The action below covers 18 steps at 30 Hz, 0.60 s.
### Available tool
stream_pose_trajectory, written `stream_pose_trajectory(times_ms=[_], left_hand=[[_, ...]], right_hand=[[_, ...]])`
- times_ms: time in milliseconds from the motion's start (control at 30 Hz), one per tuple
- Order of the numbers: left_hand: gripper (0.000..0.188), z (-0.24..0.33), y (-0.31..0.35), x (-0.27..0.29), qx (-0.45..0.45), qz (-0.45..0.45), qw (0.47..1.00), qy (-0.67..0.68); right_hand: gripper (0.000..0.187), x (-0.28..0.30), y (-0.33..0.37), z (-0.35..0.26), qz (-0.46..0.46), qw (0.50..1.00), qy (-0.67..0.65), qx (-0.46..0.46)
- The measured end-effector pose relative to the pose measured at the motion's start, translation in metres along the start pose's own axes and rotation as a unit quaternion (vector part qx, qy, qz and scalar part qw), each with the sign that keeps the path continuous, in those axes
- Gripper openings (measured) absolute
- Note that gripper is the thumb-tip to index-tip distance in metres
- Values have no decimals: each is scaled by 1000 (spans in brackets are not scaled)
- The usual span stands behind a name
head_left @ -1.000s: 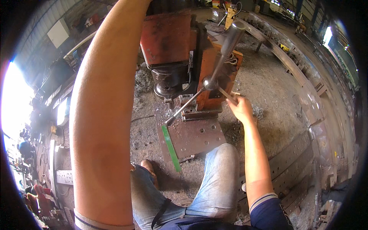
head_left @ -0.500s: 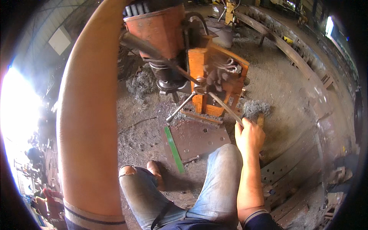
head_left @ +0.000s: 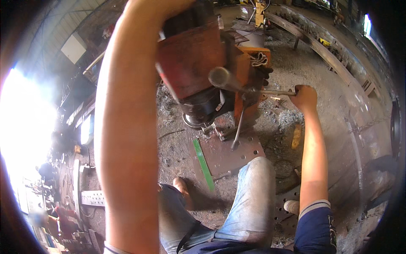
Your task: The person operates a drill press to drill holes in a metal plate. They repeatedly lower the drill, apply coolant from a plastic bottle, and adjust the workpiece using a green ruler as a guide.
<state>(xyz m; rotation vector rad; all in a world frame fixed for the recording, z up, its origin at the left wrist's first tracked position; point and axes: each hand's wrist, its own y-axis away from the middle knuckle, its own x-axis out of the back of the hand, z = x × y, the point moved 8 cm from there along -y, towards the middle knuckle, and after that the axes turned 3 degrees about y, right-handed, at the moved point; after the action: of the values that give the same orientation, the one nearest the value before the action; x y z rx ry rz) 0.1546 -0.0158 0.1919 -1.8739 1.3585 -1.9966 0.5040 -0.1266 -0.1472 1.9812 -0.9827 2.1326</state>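
A magnetic drill with a red-orange motor body [head_left: 190,59] and an orange frame [head_left: 242,70] stands in front of me on a steel plate [head_left: 224,158] with holes. Three metal spokes spread from its hub. My right hand [head_left: 305,98] is wrapped round the end of the feed handle [head_left: 277,92], which points right. Another spoke [head_left: 240,127] angles down toward the plate; the third [head_left: 222,78] points up at me, with a thick round end. My left arm reaches up past the motor; my left hand [head_left: 163,6] is at its dark top, its fingers cut off or hidden.
A green strip [head_left: 204,165] lies along the plate's left side. Metal shavings [head_left: 292,118] and a yellow piece [head_left: 296,136] lie on the floor to the right. A long steel beam [head_left: 313,53] runs along the far right. My knees are close to the plate.
My right hand has swung the feed handle upward and away to the right, turning the spokes. The motor body appears lower, nearer the plate. My left arm still reaches toward its top. The view has shifted slightly.
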Motion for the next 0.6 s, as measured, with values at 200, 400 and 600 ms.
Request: stream_pose_trajectory(times_ms=[200, 400, 600], left_hand=[[74, -31, -5, -10, 75, -57, 991, 92], [83, -55, -59, -59, -98, -69, 966, 228], [81, -55, -56, -63, -17, -120, 942, 314]], right_hand=[[35, 25, 28, -10, -95, 993, 40, -62], [33, 99, 161, -47, -57, 996, 45, -51], [31, 110, 185, -50, -10, 999, 51, -16]])
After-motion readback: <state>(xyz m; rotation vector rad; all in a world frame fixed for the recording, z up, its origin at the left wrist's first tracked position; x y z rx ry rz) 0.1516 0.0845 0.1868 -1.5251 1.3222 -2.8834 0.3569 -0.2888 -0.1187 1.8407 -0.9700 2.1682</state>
